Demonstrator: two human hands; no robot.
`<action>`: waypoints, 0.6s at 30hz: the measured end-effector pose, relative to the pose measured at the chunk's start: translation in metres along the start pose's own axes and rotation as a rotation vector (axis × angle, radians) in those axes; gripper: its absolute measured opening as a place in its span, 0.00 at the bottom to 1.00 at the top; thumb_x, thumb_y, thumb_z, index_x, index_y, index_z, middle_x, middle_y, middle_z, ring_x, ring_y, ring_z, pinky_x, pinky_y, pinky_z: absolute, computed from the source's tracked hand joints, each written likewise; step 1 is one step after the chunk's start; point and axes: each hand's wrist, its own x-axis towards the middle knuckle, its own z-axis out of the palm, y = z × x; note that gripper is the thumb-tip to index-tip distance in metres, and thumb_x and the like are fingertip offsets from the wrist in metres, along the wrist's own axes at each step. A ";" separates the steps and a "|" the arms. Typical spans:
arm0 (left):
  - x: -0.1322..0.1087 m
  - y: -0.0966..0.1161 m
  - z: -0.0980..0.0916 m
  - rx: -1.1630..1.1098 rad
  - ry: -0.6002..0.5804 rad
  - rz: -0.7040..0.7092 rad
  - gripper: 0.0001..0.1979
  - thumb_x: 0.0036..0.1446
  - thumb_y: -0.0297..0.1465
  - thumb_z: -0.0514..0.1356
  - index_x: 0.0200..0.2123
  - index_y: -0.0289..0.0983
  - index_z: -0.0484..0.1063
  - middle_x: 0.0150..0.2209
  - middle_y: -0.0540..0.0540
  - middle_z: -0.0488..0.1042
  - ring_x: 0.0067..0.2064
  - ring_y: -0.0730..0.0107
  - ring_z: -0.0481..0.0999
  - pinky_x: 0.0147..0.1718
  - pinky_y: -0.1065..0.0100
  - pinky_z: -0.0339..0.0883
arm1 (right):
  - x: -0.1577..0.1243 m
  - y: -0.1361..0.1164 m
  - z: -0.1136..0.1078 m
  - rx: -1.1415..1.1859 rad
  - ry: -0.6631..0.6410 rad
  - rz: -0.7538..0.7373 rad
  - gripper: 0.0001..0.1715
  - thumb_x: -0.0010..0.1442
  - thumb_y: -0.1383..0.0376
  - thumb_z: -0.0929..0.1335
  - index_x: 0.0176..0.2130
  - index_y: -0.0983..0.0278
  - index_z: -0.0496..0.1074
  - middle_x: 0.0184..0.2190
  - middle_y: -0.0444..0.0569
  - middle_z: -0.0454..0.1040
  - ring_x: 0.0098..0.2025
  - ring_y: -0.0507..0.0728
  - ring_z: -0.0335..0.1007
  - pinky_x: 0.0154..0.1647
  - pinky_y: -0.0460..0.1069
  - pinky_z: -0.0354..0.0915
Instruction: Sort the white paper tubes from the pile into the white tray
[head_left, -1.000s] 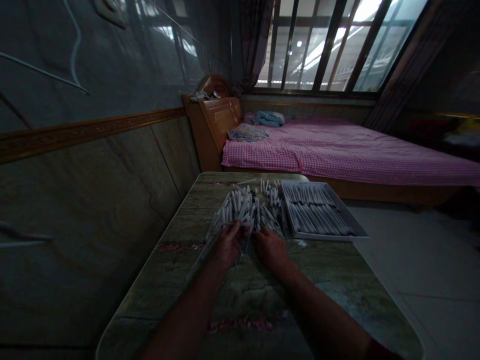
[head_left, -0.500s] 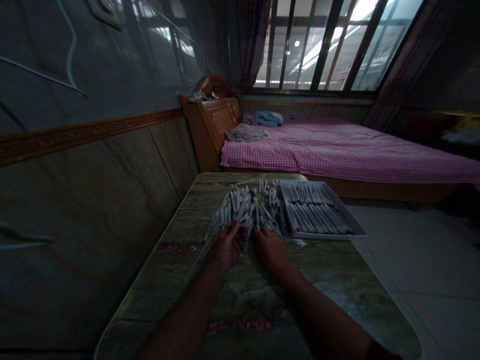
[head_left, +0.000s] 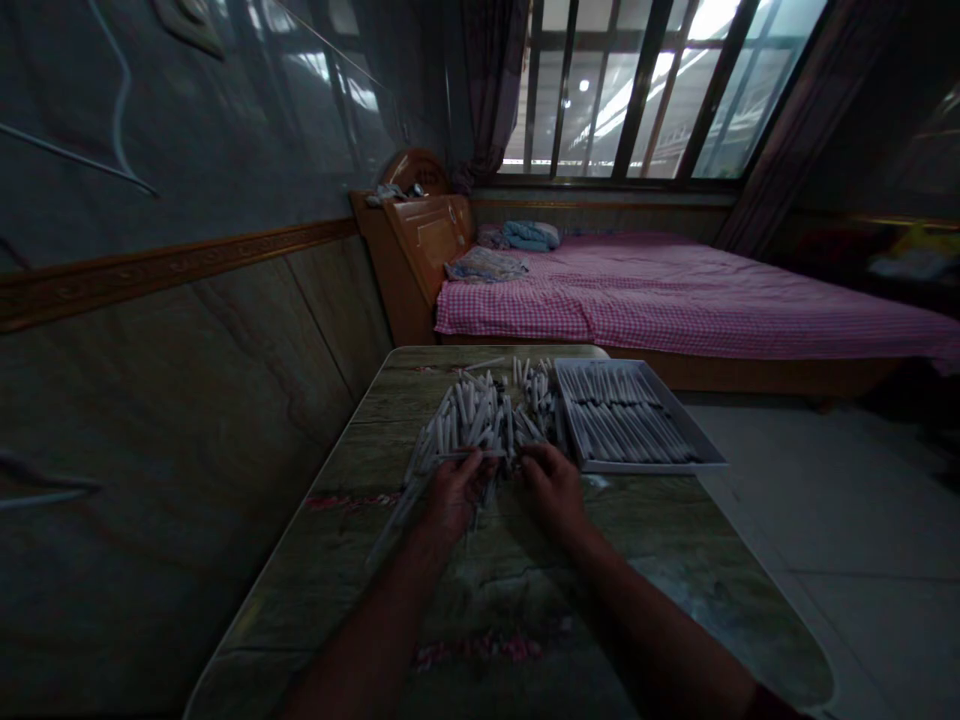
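My left hand (head_left: 454, 492) is closed around a slim white pen-like stick (head_left: 492, 453), which lies crosswise at the fingertips. Just to the right, my right hand (head_left: 556, 490) has its thumb and fingers drawn together at the near edge of the heap; whatever is between them is too dark and small to name. Beyond both hands spreads a loose heap of white pen-like sticks (head_left: 466, 402), some with dark ends. A shallow white box (head_left: 709, 463) to the right of the heap holds two rows of similar sticks, laid side by side.
The heap and box rest on a wood-patterned table (head_left: 495, 600) with rounded corners. A tiled wall (head_left: 262, 370) runs along its left side. Behind stands a bed (head_left: 675, 290) with a pink checked sheet and wooden headboard (head_left: 431, 240), below a window (head_left: 615, 100).
My right hand has moved slightly right, away from my left, and its fingers have drawn together. My left hand still holds the white stick crosswise. The view has shifted slightly.
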 end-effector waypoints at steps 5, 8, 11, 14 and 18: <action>-0.003 -0.001 0.001 0.034 -0.039 -0.003 0.19 0.36 0.31 0.76 0.31 0.34 0.73 0.28 0.48 0.81 0.29 0.72 0.80 0.30 0.74 0.74 | -0.002 -0.003 0.007 0.368 0.042 0.284 0.17 0.45 0.56 0.74 0.34 0.62 0.73 0.28 0.44 0.77 0.25 0.54 0.72 0.22 0.47 0.66; -0.005 -0.001 0.003 0.055 -0.051 -0.011 0.19 0.35 0.32 0.76 0.31 0.34 0.73 0.28 0.48 0.81 0.30 0.71 0.81 0.30 0.75 0.73 | -0.003 -0.005 0.008 0.392 0.044 0.303 0.18 0.43 0.57 0.76 0.33 0.63 0.74 0.26 0.43 0.76 0.23 0.52 0.70 0.20 0.44 0.63; -0.006 -0.002 0.003 0.077 -0.051 0.000 0.19 0.36 0.32 0.76 0.31 0.34 0.73 0.28 0.48 0.81 0.32 0.70 0.81 0.32 0.74 0.73 | -0.004 -0.007 0.008 0.392 0.051 0.318 0.18 0.43 0.57 0.76 0.33 0.63 0.75 0.24 0.42 0.75 0.23 0.51 0.70 0.20 0.44 0.62; -0.006 -0.003 0.004 0.087 -0.052 0.001 0.20 0.36 0.32 0.76 0.31 0.34 0.73 0.28 0.49 0.81 0.31 0.70 0.81 0.32 0.74 0.74 | -0.003 -0.007 0.008 0.385 0.071 0.325 0.18 0.42 0.56 0.76 0.32 0.64 0.76 0.25 0.42 0.75 0.23 0.52 0.69 0.20 0.43 0.61; -0.005 -0.005 0.004 0.084 -0.047 0.004 0.20 0.36 0.32 0.76 0.31 0.34 0.73 0.28 0.48 0.81 0.31 0.70 0.81 0.32 0.73 0.74 | -0.002 -0.005 0.008 0.361 0.081 0.289 0.16 0.42 0.57 0.75 0.31 0.64 0.76 0.24 0.42 0.75 0.23 0.51 0.68 0.23 0.45 0.62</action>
